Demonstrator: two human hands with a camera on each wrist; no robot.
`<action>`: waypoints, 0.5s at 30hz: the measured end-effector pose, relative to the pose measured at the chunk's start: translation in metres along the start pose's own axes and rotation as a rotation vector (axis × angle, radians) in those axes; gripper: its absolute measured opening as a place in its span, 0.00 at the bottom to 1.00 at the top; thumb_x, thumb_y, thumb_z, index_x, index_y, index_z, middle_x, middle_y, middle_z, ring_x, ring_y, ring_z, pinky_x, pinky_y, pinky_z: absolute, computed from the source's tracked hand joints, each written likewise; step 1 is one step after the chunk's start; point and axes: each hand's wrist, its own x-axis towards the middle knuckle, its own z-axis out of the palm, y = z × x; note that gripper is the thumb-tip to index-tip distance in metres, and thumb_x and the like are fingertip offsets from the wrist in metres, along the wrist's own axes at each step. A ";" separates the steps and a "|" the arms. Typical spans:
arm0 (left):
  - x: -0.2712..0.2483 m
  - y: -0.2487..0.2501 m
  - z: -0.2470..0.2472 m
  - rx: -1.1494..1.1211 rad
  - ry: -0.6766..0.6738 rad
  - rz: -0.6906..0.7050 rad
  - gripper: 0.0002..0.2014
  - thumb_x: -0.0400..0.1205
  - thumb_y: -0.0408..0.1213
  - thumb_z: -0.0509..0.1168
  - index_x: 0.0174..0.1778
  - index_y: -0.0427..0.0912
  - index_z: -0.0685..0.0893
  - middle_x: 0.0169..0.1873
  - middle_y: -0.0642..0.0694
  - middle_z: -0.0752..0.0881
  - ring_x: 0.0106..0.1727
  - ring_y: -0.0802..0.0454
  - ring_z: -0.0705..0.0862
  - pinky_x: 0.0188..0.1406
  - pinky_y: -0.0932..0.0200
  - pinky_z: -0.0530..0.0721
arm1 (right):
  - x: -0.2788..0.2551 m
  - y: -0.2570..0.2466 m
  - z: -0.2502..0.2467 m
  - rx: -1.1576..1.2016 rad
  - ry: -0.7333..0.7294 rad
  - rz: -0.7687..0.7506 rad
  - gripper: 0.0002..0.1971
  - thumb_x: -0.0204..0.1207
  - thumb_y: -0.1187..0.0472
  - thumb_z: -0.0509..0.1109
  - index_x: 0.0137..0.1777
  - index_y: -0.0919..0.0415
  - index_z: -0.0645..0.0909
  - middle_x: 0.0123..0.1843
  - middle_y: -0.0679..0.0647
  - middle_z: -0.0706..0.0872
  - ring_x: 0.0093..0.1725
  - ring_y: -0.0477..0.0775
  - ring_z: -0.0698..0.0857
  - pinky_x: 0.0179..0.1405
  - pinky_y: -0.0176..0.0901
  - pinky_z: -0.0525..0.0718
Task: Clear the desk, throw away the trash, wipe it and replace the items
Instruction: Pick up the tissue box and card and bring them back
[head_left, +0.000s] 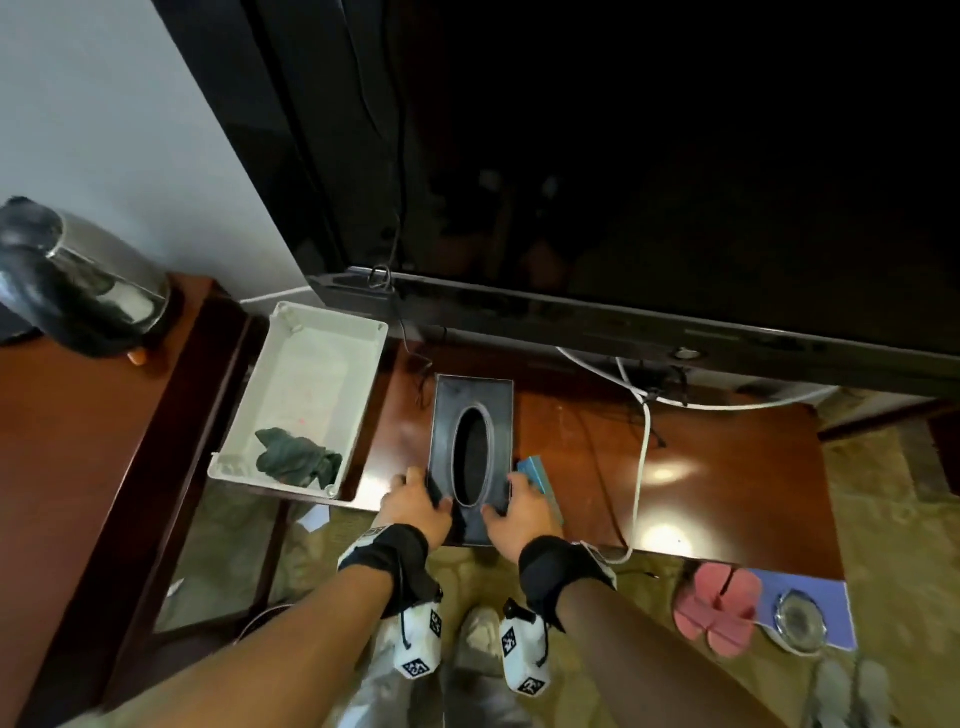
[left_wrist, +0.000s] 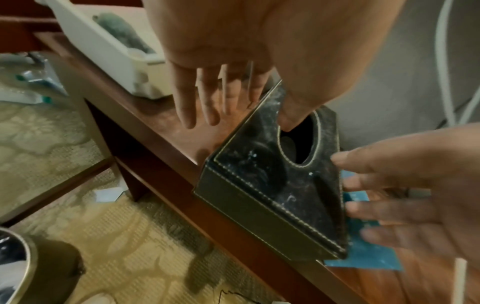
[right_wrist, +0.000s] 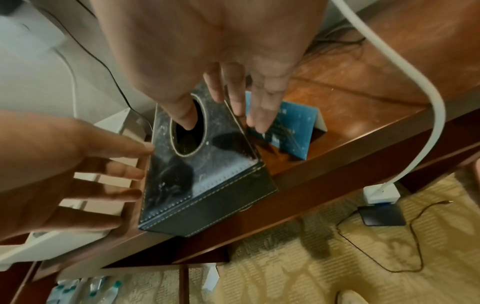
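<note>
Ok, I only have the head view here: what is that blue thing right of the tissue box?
Observer: The right wrist view shows a folded blue tent card standing on the desk, close beside the tissue box.
Operator: Is the box's top clean?
Observer: No, the wrist views show whitish dust smeared across it.
Operator: Anything under the desk?
Observer: Small teal-capped tubes lie down there, at the left.

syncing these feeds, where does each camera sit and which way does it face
Head: on the head, facing down at the desk and tissue box; both forearms, left hand and right hand show.
Left wrist: on that wrist, facing along the hand to the tissue box; right hand shows at right.
Right wrist: mirrored; left hand shows at left.
Shared: both wrist views show the blue card.
</note>
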 end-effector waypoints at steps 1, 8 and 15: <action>0.004 -0.001 0.004 -0.019 -0.001 -0.016 0.27 0.80 0.47 0.67 0.72 0.40 0.69 0.65 0.36 0.76 0.66 0.34 0.79 0.67 0.44 0.78 | 0.006 0.000 0.005 0.007 0.011 0.015 0.28 0.79 0.49 0.69 0.75 0.53 0.65 0.68 0.57 0.82 0.62 0.61 0.85 0.58 0.51 0.85; 0.022 -0.010 0.021 -0.136 -0.028 -0.023 0.25 0.79 0.55 0.69 0.65 0.43 0.74 0.56 0.41 0.84 0.57 0.43 0.85 0.56 0.53 0.84 | 0.029 0.000 0.030 0.057 0.141 0.095 0.26 0.77 0.44 0.71 0.65 0.54 0.62 0.60 0.57 0.86 0.53 0.62 0.88 0.42 0.45 0.82; 0.016 -0.020 0.015 -0.111 -0.051 0.020 0.26 0.81 0.53 0.68 0.69 0.43 0.73 0.57 0.43 0.87 0.58 0.45 0.85 0.53 0.59 0.81 | 0.043 -0.004 0.031 0.007 0.158 0.093 0.28 0.74 0.49 0.74 0.63 0.57 0.61 0.53 0.60 0.88 0.48 0.65 0.89 0.43 0.51 0.87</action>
